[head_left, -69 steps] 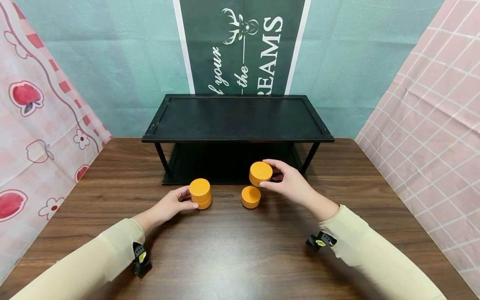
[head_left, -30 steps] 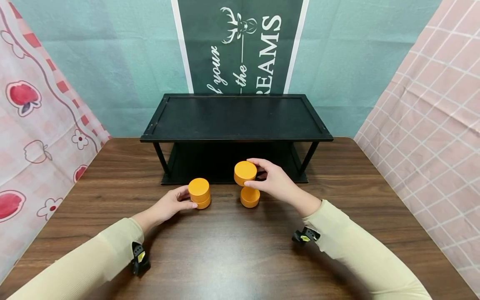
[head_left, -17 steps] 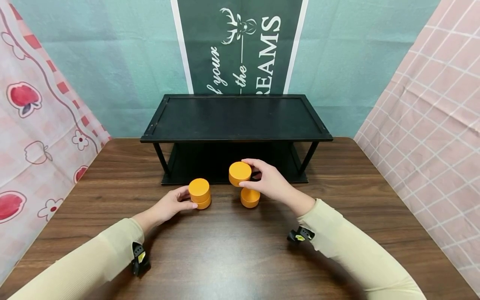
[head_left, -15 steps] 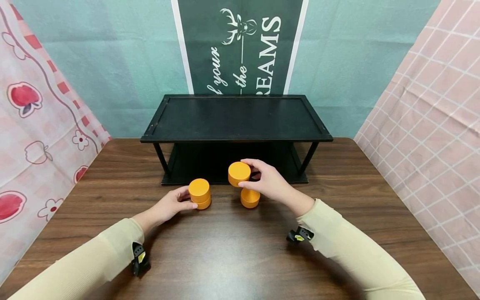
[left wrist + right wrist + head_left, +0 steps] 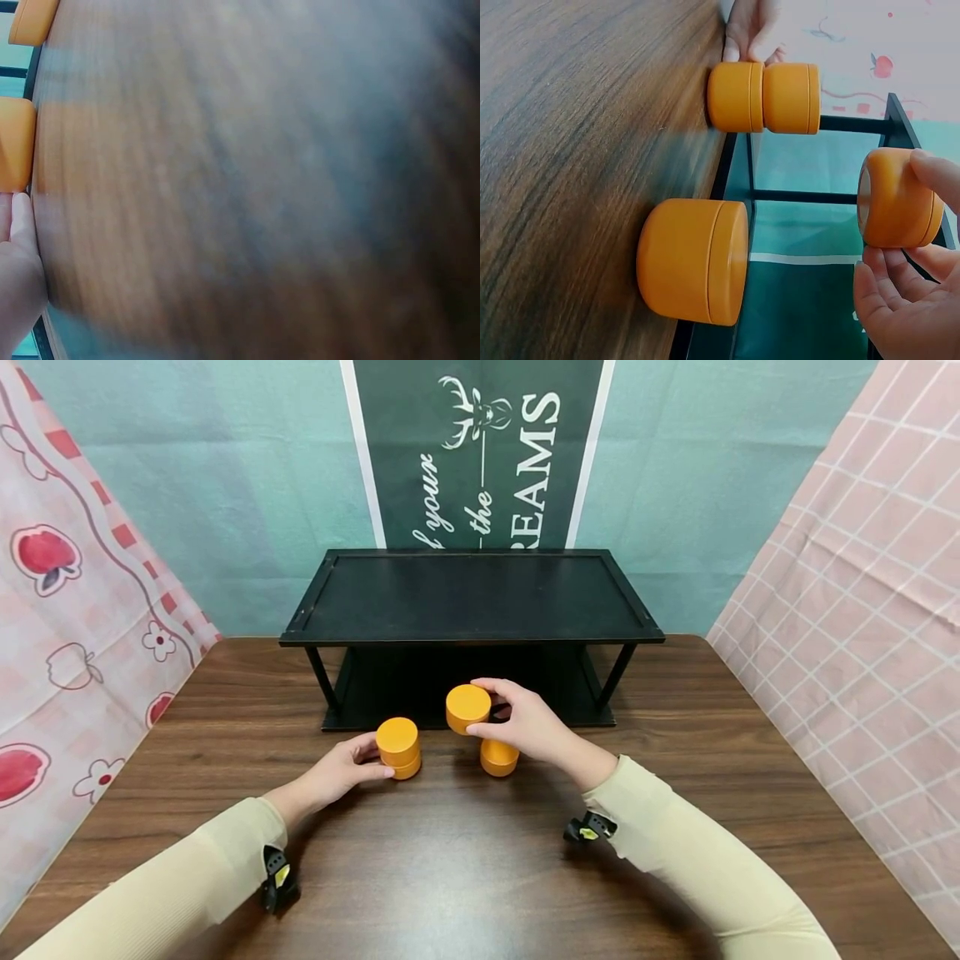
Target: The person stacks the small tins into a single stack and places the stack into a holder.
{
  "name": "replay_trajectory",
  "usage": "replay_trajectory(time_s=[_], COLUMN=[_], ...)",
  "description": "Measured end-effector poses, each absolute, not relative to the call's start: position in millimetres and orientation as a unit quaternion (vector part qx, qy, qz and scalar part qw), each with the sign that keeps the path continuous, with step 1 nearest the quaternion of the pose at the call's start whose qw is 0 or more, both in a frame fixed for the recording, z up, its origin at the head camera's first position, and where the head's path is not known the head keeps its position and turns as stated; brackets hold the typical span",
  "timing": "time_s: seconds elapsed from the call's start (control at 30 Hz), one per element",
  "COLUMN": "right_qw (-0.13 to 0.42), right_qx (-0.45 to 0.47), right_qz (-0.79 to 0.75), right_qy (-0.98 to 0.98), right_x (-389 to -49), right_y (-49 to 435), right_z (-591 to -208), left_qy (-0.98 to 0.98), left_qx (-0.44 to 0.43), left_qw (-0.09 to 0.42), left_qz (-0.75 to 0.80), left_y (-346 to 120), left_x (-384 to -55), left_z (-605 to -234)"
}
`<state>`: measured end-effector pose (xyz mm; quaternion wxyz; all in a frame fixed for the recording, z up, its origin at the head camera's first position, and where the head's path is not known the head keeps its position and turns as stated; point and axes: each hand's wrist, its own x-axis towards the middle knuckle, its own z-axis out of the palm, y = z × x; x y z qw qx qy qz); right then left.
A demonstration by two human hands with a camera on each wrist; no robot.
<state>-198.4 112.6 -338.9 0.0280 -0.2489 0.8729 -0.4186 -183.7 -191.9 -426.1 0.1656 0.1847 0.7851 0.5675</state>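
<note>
Two round orange lidded jars stand stacked on the table, the upper jar [image 5: 397, 737] directly on the lower jar [image 5: 407, 770]. My left hand [image 5: 333, 777] holds the lower one at its left side, thumb in front and fingers behind. In the air, right of the stack and higher than it, is another orange jar [image 5: 467, 708]. My right hand [image 5: 525, 724] pinches it between thumb and fingers, its lid upward; in the right wrist view this held jar [image 5: 900, 199] is apart from the others. A single jar [image 5: 498, 762] stands on the table, partly hidden behind the right hand.
A black two-level rack [image 5: 472, 597] stands at the back of the wooden table [image 5: 450, 860], its lower shelf just behind the jars. Patterned cloths hang on the left, back and right.
My right hand has carried its jar leftward, past the lone standing jar and closer to the stack. The left hand and the stack have stayed in place.
</note>
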Motion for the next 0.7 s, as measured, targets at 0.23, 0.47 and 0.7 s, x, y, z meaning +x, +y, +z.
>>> replay_trajectory(time_s=[0.23, 0.47, 0.7], right_qw=[0.026, 0.031, 0.035], right_qx=[-0.256, -0.26, -0.26], right_qz=[-0.415, -0.421, -0.421], right_qy=[0.873, 0.868, 0.868], right_x=[-201, -201, -201], right_y=[107, 100, 95], right_z=[-342, -344, -347], left_qy=[0.785, 0.784, 0.785], left_qx=[0.185, 0.182, 0.18], left_qw=[0.163, 0.164, 0.165], left_qz=[0.569, 0.571, 0.57], left_y=[-192, -192, -192], left_x=[-183, -184, -184], left_z=[-426, -427, -427])
